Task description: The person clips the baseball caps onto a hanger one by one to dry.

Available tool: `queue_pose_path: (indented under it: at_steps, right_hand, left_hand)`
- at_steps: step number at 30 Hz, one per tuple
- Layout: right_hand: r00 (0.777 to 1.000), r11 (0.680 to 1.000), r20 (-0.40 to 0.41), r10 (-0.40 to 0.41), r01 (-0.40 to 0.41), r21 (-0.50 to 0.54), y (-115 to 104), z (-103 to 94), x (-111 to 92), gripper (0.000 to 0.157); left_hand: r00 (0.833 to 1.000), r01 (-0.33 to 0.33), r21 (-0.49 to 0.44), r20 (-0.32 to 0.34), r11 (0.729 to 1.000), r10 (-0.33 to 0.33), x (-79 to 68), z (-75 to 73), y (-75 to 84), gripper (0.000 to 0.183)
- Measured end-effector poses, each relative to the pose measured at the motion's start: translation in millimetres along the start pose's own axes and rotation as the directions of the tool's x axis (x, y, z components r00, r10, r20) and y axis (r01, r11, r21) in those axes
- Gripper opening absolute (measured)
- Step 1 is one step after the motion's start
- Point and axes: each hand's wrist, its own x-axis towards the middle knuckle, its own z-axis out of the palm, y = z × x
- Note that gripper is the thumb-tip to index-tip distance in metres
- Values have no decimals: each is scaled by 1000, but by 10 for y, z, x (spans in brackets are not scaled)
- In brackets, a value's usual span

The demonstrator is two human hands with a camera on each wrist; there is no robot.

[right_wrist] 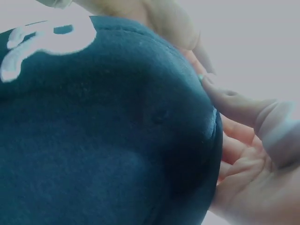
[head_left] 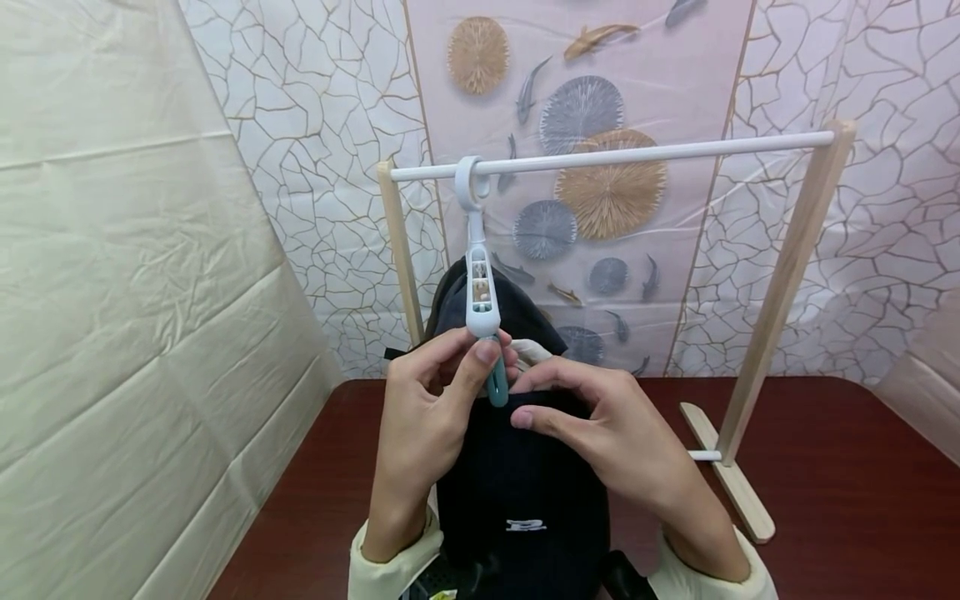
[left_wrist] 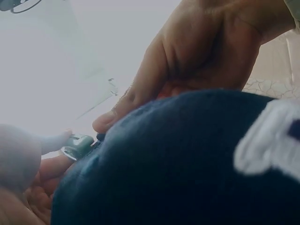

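Note:
A white hook hanger (head_left: 480,283) with a teal clip (head_left: 497,385) at its lower end hangs from the rod. My left hand (head_left: 423,408) pinches the clip's upper part between thumb and fingers. Below it is a dark navy cap (head_left: 525,475) with white embroidery on the front. At the cap's top edge, my right hand (head_left: 600,412) pinches the fabric, thumb on the near side and fingers behind. In the left wrist view, the teal clip (left_wrist: 78,146) sits right at the cap's edge, near the right thumb. The right wrist view shows the cap (right_wrist: 108,126) hiding part of both hands.
A wooden stand (head_left: 780,325) carries the white rod (head_left: 645,154) across the table (head_left: 817,450). Another dark fabric item (head_left: 517,308) hangs behind the hanger. The stand's foot (head_left: 727,475) lies on the right. A patterned backdrop is behind, and a pale cloth (head_left: 150,292) covers the left side.

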Motion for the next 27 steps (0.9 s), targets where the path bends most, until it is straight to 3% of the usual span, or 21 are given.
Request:
queue_pose_path:
  at_steps: [10, 21, 27]
  right_hand:
    - [983, 983, -91, -159, 167, 80, 44, 58, 30, 26]
    - [970, 978, -226, -88, 128, 167, 38, 124, 36, 26]
    - [970, 974, -239, -51, 101, 203, 38, 156, 44, 23]
  left_hand:
    - [1000, 24, 3, -3, 1000, -24, -5, -13, -1, 19]
    - [1000, 25, 8, -15, 1000, -24, -5, 18, -3, 17]
    - [999, 27, 24, -21, 999, -26, -10, 2, -7, 18]
